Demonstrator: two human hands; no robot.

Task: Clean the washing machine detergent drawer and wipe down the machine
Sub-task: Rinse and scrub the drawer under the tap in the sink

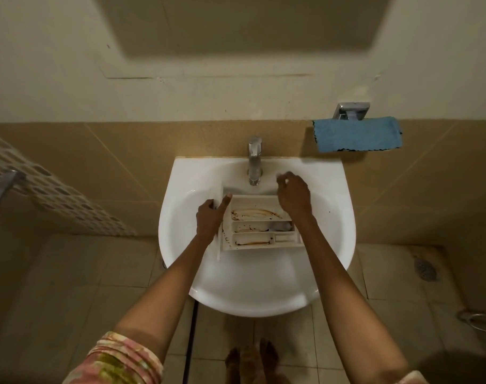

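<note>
A white detergent drawer (259,214) lies in the white sink (180,189), its three compartments streaked with brown residue. My left hand (210,217) grips the drawer's front panel at its left end, thumb stretched along the edge. My right hand (293,194) hovers over the drawer's far right corner, just right of the chrome faucet (254,159). Its fingers are loosely curled and I see nothing in them. No water is running. A blue cloth (356,133) hangs on the wall to the upper right of the sink.
A chrome holder (350,110) sits above the cloth. A white perforated panel (50,189) slants along the left wall. The tiled floor has a drain (424,268) on the right. My bare feet (250,361) stand below the sink's front edge.
</note>
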